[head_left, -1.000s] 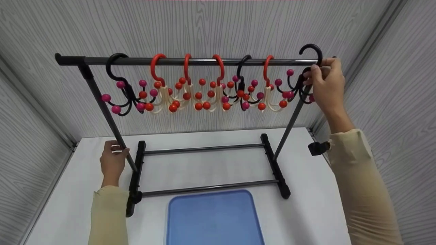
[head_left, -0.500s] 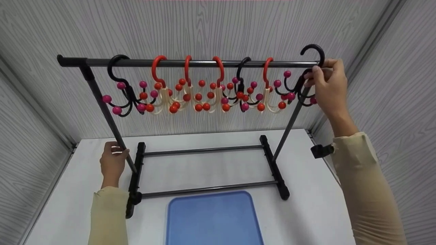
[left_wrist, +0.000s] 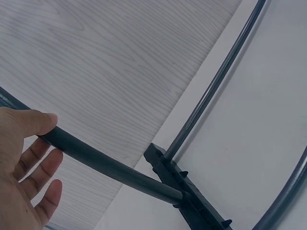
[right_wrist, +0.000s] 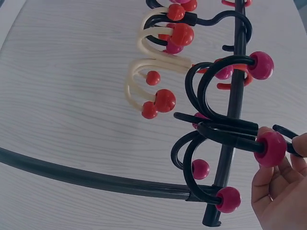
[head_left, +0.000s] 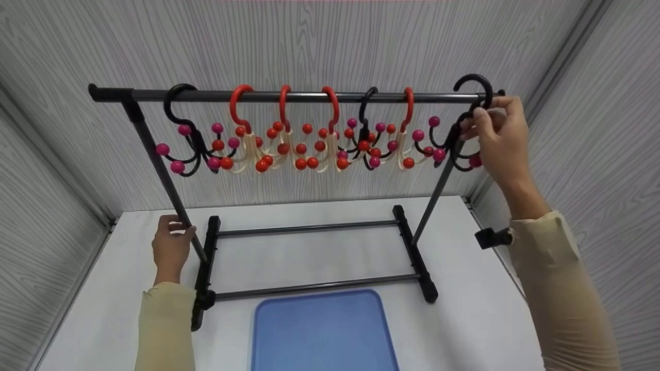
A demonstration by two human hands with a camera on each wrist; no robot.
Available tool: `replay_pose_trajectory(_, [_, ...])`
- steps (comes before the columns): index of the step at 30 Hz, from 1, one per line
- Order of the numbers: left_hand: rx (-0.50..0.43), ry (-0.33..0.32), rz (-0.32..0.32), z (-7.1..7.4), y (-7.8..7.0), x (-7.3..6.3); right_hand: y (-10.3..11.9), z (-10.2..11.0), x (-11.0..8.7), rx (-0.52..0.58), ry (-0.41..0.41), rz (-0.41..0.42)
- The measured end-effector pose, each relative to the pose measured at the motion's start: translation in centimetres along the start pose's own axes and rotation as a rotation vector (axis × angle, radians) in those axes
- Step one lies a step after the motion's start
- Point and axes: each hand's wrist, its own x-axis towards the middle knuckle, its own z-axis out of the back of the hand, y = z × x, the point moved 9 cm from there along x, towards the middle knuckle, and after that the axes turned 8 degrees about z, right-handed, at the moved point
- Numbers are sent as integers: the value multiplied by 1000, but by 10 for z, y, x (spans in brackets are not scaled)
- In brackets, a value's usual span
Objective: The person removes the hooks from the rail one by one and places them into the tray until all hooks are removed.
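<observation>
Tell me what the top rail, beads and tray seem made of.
Top rail: probably metal with a dark, satin coat, showing pale streaks of glare. Beads: likely glossy plastic, given their small highlights, though lacquered wood is possible. Tray: seemingly satin plastic, evenly blue with rounded corners.

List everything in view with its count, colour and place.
Table: one, white, low in the head view
Rack: one, dark grey and black, on the table
Tray: one, blue, in front of the rack
Cream hangers: four, cream and red, hung from the rack
Black hangers: two, black and pink, hung from the rack
Held hanger: one, black and pink, at the rack's right end
Walls: three, grey, behind and either side
Wrist device: one, black, by the right wrist
Sleeves: two, beige, on both arms
Left hand: one, bare, fingers on the rack's left upright
Right hand: one, bare, fingers pinching the held hanger
</observation>
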Motion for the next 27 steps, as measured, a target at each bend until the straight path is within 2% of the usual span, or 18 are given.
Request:
replay_pose_trajectory(7, [-20, 6, 0, 0, -3, -1, 9, 5, -10, -67, 16, 16])
replay_pose_trajectory(16, [-81, 7, 28, 0, 1, 3, 12, 0, -35, 5, 39, 20])
replay_pose_trajectory(27, [-152, 20, 65, 0, 3, 2, 10, -20, -70, 128, 106, 28])
